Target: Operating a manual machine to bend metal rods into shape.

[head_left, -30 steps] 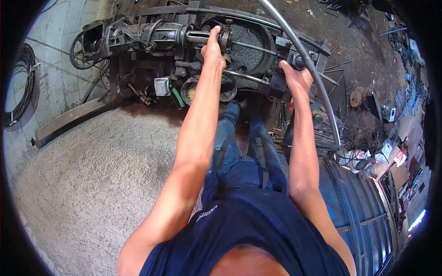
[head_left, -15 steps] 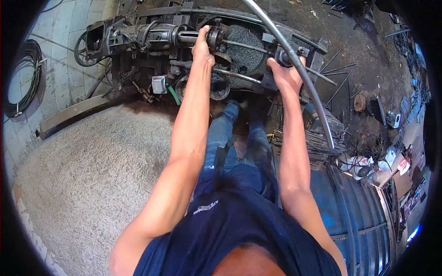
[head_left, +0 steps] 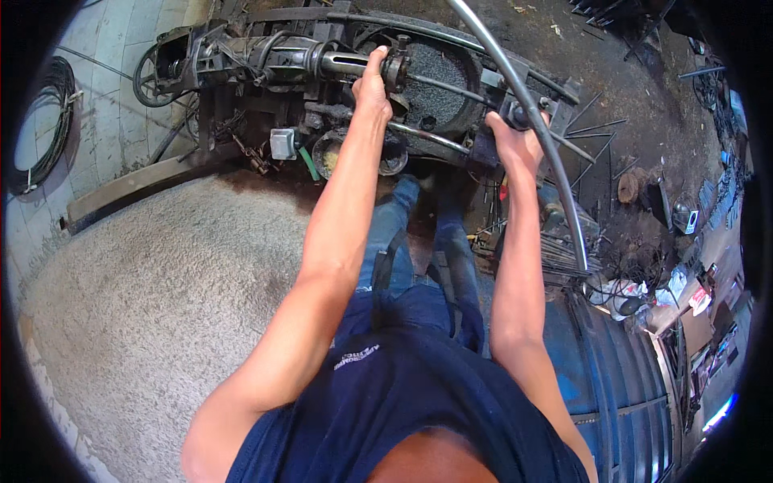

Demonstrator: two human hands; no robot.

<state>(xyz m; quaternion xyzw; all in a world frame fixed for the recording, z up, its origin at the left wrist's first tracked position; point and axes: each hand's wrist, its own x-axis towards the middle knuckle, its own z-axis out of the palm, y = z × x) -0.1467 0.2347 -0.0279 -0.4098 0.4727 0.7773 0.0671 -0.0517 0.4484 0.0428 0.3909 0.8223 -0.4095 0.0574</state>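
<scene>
Head view, left hand point(head_left: 372, 80): I have it wrapped around the greasy shaft point(head_left: 354, 66) of the machine point(head_left: 266, 72), fingers closed on it just short of the round collar point(head_left: 396, 68).
Head view, right hand point(head_left: 515, 141): I have it closed on a dark handle point(head_left: 515, 117) at the machine's right end; the grip looks firm, though the fingertips are hidden.
Pipe point(head_left: 523, 105): 1 long bent grey pipe runs just past my right hand, arching from above it down toward the blue drum point(head_left: 620, 370); I cannot tell whether the hand touches it.
Around: thin rods point(head_left: 580, 121) lie beyond the right hand; a cable coil point(head_left: 44, 121) hangs far left of the left hand.
Doing it well: I judge both arms should stay straight, the left steadying the shaft while the right works evenly, fingers clear of the collar.
</scene>
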